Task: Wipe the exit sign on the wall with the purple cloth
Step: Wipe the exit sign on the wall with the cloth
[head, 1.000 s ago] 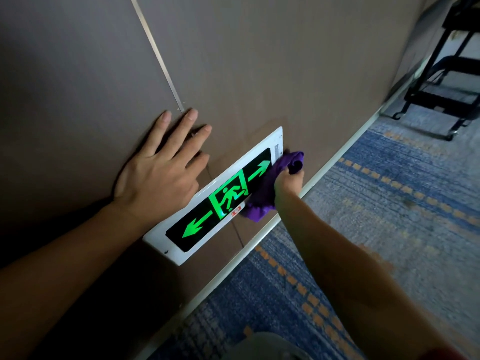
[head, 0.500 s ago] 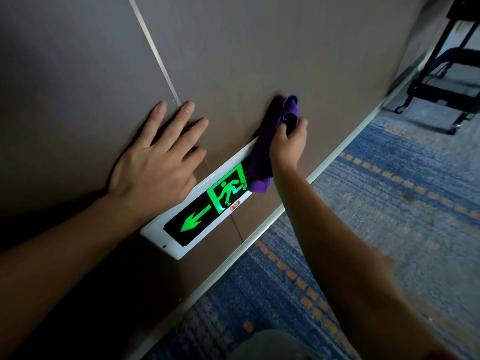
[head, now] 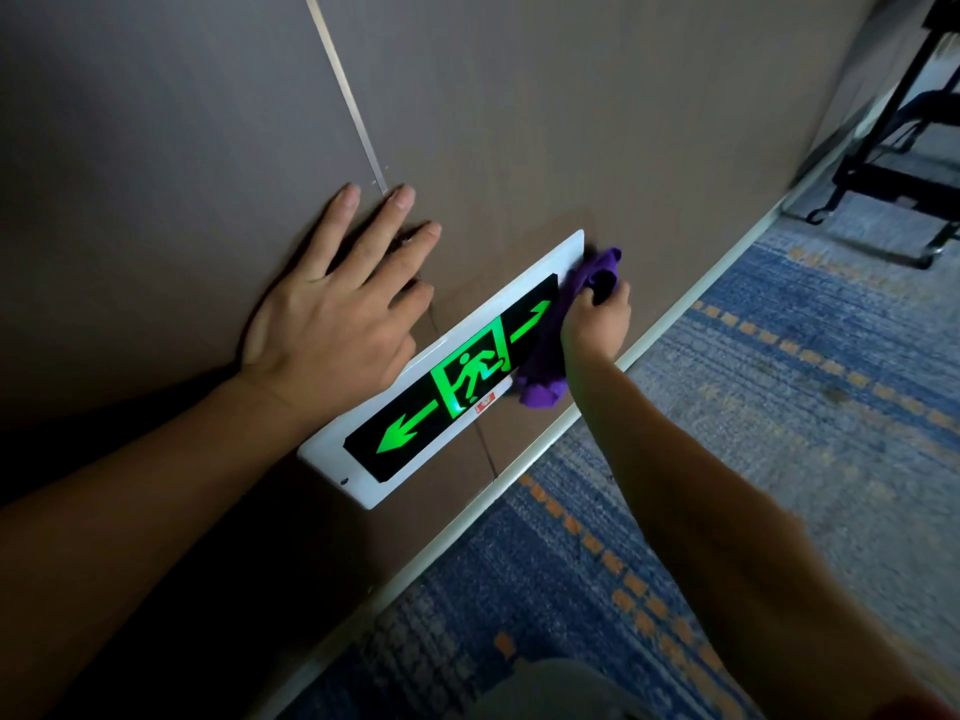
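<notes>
A lit exit sign (head: pixel 441 376), white-framed with green arrows and a running figure, is mounted low on a brown wall (head: pixel 519 96) above blue patterned carpet (head: pixel 779 407). The right hand (head: pixel 597 322) has its fingers clenched around a bunched purple cloth (head: pixel 550 350), pressing it against the sign's right end. The left hand (head: pixel 332 314) lies flat on the wall, fingers spread and released, touching the sign's upper edge.

Blue carpet (head: pixel 727 459), black cart (maybe) (head: pixel 893 163) w/ casters.
</notes>
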A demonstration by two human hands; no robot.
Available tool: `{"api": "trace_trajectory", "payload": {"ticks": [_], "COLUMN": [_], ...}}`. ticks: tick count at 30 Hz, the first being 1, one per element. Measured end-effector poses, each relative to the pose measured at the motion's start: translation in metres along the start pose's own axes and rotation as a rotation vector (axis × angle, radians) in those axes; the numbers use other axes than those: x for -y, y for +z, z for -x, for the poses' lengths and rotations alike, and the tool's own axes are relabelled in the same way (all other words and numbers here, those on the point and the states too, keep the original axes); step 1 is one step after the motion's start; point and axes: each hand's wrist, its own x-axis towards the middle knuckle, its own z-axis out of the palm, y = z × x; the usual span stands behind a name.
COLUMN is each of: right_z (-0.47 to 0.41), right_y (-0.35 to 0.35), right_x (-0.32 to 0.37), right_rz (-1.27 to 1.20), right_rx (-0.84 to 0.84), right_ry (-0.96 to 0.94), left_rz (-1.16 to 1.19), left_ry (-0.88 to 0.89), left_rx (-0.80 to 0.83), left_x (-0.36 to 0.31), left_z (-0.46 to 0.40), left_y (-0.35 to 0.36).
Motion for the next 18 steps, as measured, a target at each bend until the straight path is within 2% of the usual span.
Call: {"api": "trace_trajectory", "payload": {"ticks": [4, 6, 9, 13, 15, 18], "right_z": [0.02, 0.025, 0.02, 0.009, 0.009, 0.012], "right_y": [0.012, 0.015, 0.015, 0.011, 0.009, 0.008], "right_x": [0.033, 0.034, 0.012, -0.021, -0.026, -0.028], "right_rz": [-0.013, -0.015, 0.036, 0.183, 0.212, 0.205], "right_rx": [-0.059, -0.056, -0.073, -0.017, -0.012, -0.011], "right_ry": [-0.4, -0.487, -0.39, -0.083, -0.05, -0.113], "left_rz": [0.007, 0.008, 0.02, 0.005, -0.006, -0.016], "left_ry": [0.003, 0.005, 0.002, 0.005, 0.006, 0.0], "left_rx": [0.015, 0.02, 0.022, 0.008, 0.014, 0.03], "left_x": [0.001, 0.001, 0.001, 0.0, 0.0, 0.0], "left_z": [0.001, 0.001, 0.001, 0.0, 0.0, 0.001], "left_y": [0.001, 0.001, -0.001, -0.001, -0.001, -0.001]}}
